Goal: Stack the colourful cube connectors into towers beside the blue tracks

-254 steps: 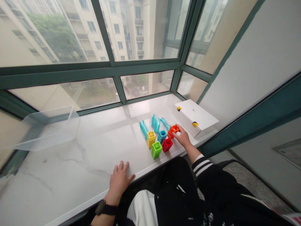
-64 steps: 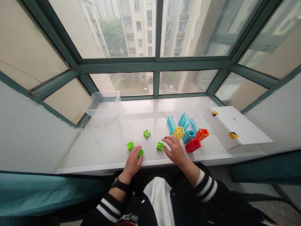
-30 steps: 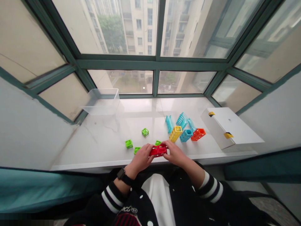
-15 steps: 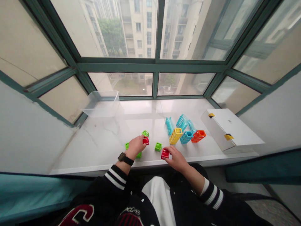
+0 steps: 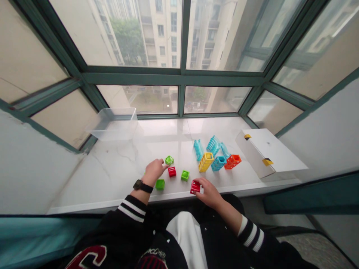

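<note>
My right hand (image 5: 208, 191) grips a red toy block (image 5: 194, 187) between thumb and fingers near the front edge of the sill. My left hand (image 5: 156, 170) holds nothing; its fingers are apart, with the tips beside a green block (image 5: 169, 160). Just right of those fingertips, a second red block (image 5: 172, 172) lies on the white surface. Another green block (image 5: 185, 175) sits between the two hands, and one more green block (image 5: 160, 184) is below my left hand. A sliver of green shows left of that hand, mostly hidden by it.
A yellow block stack (image 5: 206, 162), a blue stack (image 5: 218, 163) and an orange stack (image 5: 232, 161) stand right of centre. Light-blue ribbed pieces (image 5: 213, 145) are behind them. A clear plastic bin (image 5: 112, 129) stands back left, a white box (image 5: 270, 153) at right.
My left hand has let go of its red block, which now lies on the sill, and has drawn a little left. My right hand still holds its red block, slightly turned.
</note>
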`<state>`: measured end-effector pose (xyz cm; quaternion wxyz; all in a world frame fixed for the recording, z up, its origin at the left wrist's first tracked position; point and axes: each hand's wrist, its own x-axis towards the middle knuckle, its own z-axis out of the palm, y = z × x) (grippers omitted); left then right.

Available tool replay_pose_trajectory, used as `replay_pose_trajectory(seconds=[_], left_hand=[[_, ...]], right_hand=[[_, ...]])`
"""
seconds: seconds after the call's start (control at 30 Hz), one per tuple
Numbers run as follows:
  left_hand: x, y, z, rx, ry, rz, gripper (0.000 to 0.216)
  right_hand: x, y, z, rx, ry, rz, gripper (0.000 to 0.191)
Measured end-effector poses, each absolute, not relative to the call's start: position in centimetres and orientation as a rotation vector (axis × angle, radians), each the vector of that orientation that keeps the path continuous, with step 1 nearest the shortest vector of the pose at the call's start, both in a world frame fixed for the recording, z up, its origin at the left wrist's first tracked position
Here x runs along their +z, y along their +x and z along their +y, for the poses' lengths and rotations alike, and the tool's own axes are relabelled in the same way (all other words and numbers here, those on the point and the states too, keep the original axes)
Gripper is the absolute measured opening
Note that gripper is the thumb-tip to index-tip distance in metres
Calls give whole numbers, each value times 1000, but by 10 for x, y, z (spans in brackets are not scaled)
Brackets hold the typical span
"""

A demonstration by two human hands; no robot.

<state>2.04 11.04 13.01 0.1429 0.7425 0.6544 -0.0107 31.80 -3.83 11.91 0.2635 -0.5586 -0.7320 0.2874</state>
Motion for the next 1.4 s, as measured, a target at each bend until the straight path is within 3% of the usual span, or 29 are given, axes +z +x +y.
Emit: replay_pose_trajectory(seconds=[0.37, 0.57, 0.7, 0.8, 0.9, 1.07, 1.23, 1.4], left_hand=[[95, -5, 169, 95, 2002, 2104, 46], [106, -14, 157, 323, 2038, 2026, 46], [123, 1, 101, 746, 2094, 1449, 45], [131, 27, 47, 677, 2001, 1065, 61], [134, 47, 13, 647, 1898, 986, 55], [131, 21, 23, 798, 1785, 1186, 47], [111, -63, 61, 1067, 1454, 1813, 56], [78, -120, 75, 835, 1244, 2181, 51]], right_hand=[[124, 316, -45, 849, -1528, -1965, 41], [119, 312, -39, 847, -1483, -1941, 45], [116, 297, -28, 857, -1362, -1962, 54], [114, 283, -18, 854, -1261, -1966, 65], [113, 273, -13, 842, -1185, -1962, 74], [128, 278, -17, 757, -1136, -1993, 69], [162, 312, -24, 433, -1169, -1919, 49], [186, 353, -11, 18, -1307, -1758, 39]])
